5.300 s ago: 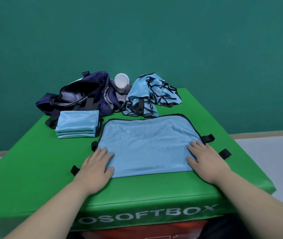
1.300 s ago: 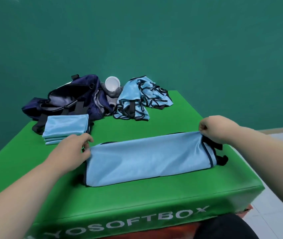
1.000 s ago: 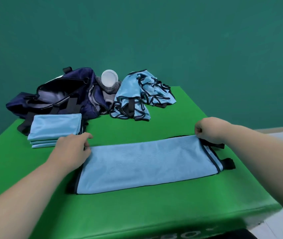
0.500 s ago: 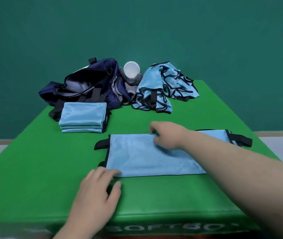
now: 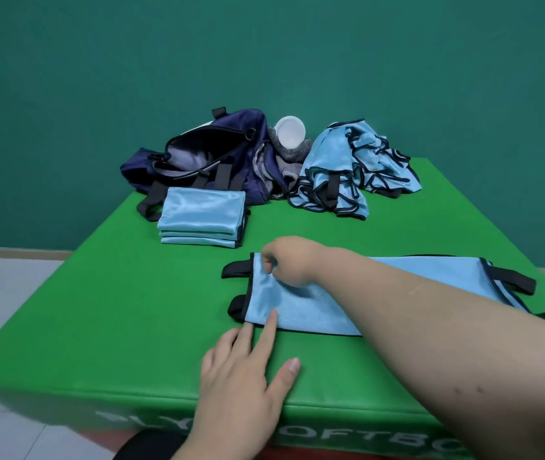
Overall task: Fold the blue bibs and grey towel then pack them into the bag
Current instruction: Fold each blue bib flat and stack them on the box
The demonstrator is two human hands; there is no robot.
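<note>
A blue bib (image 5: 301, 307), folded into a long strip with black straps at both ends, lies near the front of the green box. My right hand (image 5: 286, 260) reaches across it and pinches its far left corner. My left hand (image 5: 248, 370) lies flat, fingers straight, fingertips touching the strip's near left corner. A stack of folded blue bibs (image 5: 201, 217) sits further back on the left. Behind it the navy bag (image 5: 198, 157) lies open. A heap of unfolded blue bibs (image 5: 347, 164) is at the back right, with the grey towel (image 5: 289, 156) between heap and bag.
The green padded box (image 5: 115, 310) is the work surface, with its front edge just below my hands. A white round cup or lid (image 5: 290, 131) rests on the grey towel. A teal wall stands behind, and pale floor shows at left.
The flat bib was folded into a long strip. My right hand then crossed from the strip's right end to its left end, and my left hand moved to the near left corner.
</note>
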